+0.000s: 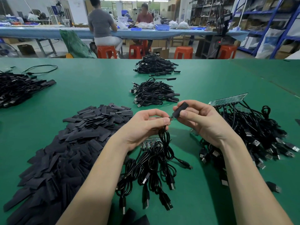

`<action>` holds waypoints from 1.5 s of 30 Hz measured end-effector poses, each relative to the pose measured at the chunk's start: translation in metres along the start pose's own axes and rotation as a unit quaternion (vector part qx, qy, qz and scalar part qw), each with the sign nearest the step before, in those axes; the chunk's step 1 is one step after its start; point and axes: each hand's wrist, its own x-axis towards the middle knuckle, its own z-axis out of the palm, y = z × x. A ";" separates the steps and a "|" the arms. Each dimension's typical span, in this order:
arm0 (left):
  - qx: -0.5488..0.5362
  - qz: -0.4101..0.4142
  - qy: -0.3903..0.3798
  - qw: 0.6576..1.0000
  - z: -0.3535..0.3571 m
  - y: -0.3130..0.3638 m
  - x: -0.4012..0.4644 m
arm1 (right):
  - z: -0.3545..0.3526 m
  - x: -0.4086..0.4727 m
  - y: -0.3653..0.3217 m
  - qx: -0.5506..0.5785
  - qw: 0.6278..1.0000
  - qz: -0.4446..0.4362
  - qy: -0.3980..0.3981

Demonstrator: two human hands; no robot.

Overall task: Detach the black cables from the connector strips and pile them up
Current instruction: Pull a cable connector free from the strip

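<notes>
My left hand [146, 125] pinches the end of a black cable [164, 143] whose small circuit board tip [171, 118] sticks out toward the right. My right hand [199, 120] pinches a flat black sleeve [181, 109] right at that tip. The cable hangs down to a connector strip [150, 143] lying on the green table [97, 82], with several more black USB cables [146, 172] fanned out below it. Another connector strip [230, 99] with attached cables [253, 137] lies at the right.
A heap of flat black sleeves [65, 146] covers the left foreground. Two piles of finished cables [154, 93] [155, 64] sit ahead, and another cable pile [17, 90] lies far left. Two people sit at a far bench with orange stools [183, 52].
</notes>
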 end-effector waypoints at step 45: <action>0.253 0.203 0.088 0.942 0.010 -0.004 0.009 | -0.001 0.003 0.004 0.094 0.986 0.037 0.134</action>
